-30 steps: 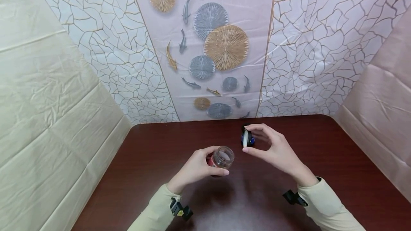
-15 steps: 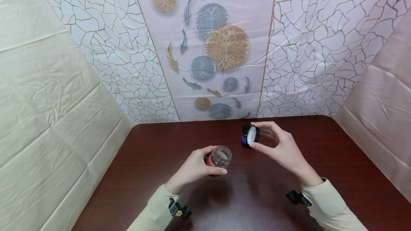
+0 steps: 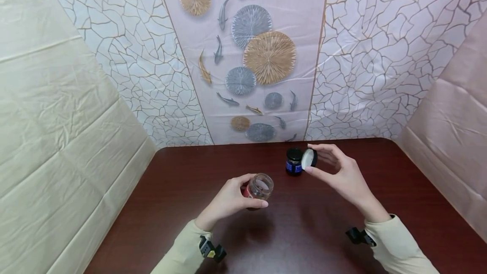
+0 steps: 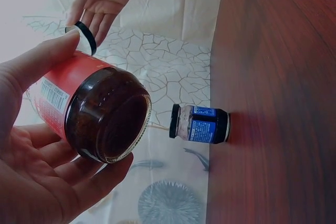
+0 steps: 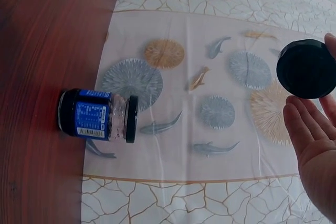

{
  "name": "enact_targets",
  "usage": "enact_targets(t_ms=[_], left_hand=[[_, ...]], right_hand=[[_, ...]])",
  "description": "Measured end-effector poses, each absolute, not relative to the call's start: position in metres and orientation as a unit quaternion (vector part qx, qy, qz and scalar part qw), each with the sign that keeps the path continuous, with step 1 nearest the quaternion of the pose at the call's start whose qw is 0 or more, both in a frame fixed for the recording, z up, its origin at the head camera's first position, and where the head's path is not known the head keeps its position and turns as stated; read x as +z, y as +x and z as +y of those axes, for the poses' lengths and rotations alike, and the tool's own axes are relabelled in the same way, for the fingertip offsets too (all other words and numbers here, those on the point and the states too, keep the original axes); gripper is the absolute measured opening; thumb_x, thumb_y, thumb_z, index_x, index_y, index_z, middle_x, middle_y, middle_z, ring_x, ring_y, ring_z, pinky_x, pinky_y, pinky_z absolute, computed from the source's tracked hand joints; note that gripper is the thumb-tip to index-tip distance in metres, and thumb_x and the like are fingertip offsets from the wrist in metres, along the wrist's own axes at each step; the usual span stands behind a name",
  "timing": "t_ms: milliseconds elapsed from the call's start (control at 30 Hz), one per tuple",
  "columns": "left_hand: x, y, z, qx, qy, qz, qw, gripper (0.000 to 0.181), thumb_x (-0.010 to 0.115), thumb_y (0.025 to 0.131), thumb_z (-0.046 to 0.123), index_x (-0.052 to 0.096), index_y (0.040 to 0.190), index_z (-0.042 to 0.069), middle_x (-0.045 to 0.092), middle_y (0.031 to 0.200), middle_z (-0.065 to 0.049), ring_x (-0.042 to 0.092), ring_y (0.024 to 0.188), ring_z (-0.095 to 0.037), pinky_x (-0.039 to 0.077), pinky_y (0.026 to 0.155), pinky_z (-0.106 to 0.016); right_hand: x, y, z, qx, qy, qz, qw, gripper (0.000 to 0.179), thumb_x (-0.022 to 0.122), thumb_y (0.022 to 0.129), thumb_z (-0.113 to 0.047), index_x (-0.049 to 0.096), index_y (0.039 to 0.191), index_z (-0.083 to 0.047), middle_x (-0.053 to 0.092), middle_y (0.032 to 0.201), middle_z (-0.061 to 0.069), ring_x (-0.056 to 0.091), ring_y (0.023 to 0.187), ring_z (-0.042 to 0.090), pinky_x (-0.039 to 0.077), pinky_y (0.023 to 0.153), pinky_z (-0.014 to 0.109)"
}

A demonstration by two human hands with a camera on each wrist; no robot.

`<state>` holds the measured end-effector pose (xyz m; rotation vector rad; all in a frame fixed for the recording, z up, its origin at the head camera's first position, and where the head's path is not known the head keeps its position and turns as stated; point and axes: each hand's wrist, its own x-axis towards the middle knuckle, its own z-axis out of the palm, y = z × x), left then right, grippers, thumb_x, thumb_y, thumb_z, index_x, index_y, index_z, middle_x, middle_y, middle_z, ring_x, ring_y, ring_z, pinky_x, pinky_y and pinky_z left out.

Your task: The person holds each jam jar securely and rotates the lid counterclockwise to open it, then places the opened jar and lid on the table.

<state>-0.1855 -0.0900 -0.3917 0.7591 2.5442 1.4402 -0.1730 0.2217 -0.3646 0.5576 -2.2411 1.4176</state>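
Note:
My left hand grips a glass jar with a red label, its open mouth tipped up and to the right. In the left wrist view, dark contents show through the bottom of this jar. Between thumb and fingertips, my right hand pinches a black lid by its edge, the white inner side turned left. The right wrist view shows the lid's black top. Just left of the lid, a second jar with a blue label and a black lid on stands upright on the table.
The dark red-brown table reaches back to a patterned cloth wall. Plain cloth sides rise at left and right. A small black device is strapped at each wrist.
My right hand has moved right with the lid, turning its white inside toward the head camera and uncovering the blue-labelled jar. My left hand with its jar has shifted slightly left.

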Motion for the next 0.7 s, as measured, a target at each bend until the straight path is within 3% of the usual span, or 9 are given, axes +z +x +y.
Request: enact_targets(t_ms=[233, 500, 700], left_hand=[[-0.392, -0.185, -0.091, 0.476, 0.25, 0.841, 0.055, 0.061, 0.089, 0.077, 0.036, 0.066, 0.13, 0.016, 0.067, 0.09, 0.007, 0.057, 0.075, -0.013, 0.047, 0.061, -0.026], [-0.388, -0.185, -0.096, 0.471, 0.25, 0.845, 0.048, 0.063, 0.089, 0.077, 0.039, 0.065, 0.131, 0.02, 0.068, 0.098, 0.009, 0.06, 0.083, -0.014, 0.051, 0.065, -0.028], [-0.39, -0.185, -0.098, 0.476, 0.242, 0.844, 0.051, 0.063, 0.089, 0.077, 0.036, 0.064, 0.132, 0.018, 0.069, 0.101, 0.009, 0.061, 0.086, -0.014, 0.052, 0.068, -0.029]], right_hand=[[-0.367, -0.174, 0.228, 0.514, 0.197, -0.806, 0.218, 0.054, 0.085, 0.083, -0.012, 0.061, 0.131, -0.019, 0.064, 0.132, -0.005, 0.063, 0.115, 0.004, 0.047, 0.094, 0.017], [-0.369, -0.178, 0.234, 0.51, 0.181, -0.81, 0.227, 0.056, 0.084, 0.084, -0.012, 0.059, 0.133, -0.018, 0.063, 0.134, 0.006, 0.061, 0.115, 0.003, 0.045, 0.094, 0.014], [-0.377, -0.176, 0.247, 0.5, 0.148, -0.825, 0.219, 0.056, 0.083, 0.085, -0.017, 0.058, 0.135, -0.02, 0.063, 0.135, 0.003, 0.059, 0.115, -0.001, 0.045, 0.092, 0.012]])
